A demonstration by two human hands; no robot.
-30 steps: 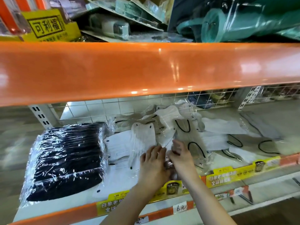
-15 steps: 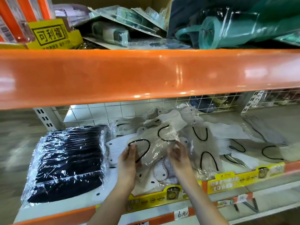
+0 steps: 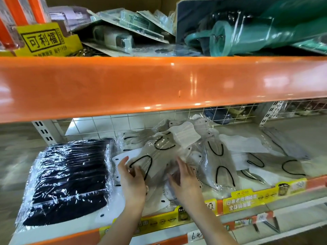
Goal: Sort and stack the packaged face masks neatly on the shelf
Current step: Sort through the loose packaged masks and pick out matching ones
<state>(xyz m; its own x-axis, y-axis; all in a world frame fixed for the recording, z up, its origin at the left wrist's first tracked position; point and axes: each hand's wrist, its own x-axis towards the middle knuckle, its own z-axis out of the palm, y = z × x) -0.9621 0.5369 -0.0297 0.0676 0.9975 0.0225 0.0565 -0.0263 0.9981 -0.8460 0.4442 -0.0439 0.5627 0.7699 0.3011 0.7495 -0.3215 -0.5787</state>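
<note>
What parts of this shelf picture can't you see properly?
Head view only:
- The back of the lower shelf is hidden by the orange beam.
- The small print on the yellow price strip is too blurred to read.
- The masks under the left hand and right hand are covered by them.
- The black mask pack hides its count behind crinkled, shiny wrap.
- The green wrapped item is cut off by the frame edge.
</note>
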